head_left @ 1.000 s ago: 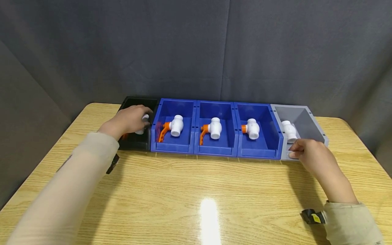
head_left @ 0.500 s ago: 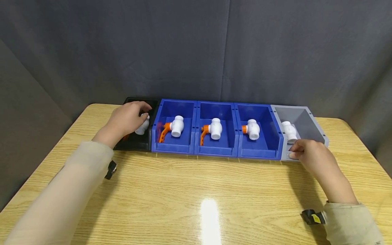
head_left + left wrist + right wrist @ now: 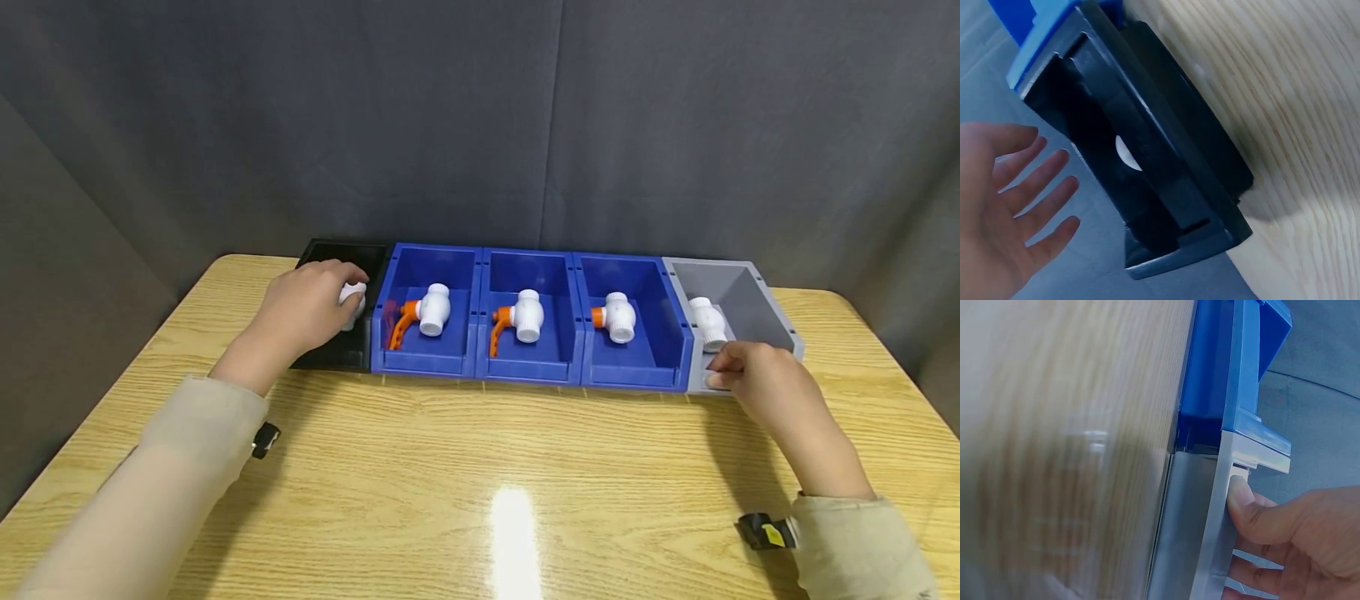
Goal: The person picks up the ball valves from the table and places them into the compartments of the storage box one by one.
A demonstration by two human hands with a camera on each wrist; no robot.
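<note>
A white ball valve [image 3: 352, 305] lies in the black bin [image 3: 330, 357] at the row's left end. Over it is my left hand [image 3: 311, 304], which hides part of the valve. In the left wrist view, the left fingers [image 3: 1047, 187] are spread and loosely bent, with nothing between them. At the right end, a grey bin [image 3: 750, 296] contains another white ball valve [image 3: 707, 323]; its handle does not show. My right hand [image 3: 772, 379] is at that bin's front rim, fingers loosely bent, holding nothing visible. The right thumb [image 3: 1242, 497] lies against or just over the rim.
Three joined blue bins [image 3: 528, 371] stand between the black and grey ones. Each has a white ball valve [image 3: 528, 315] with an orange part on its left. The wooden table [image 3: 480, 450] extends in front, and a dark curtain [image 3: 480, 125] hangs behind.
My left hand has drawn back a little toward the left and front, off the valve in the black bin. The right hand has stayed at the grey bin.
</note>
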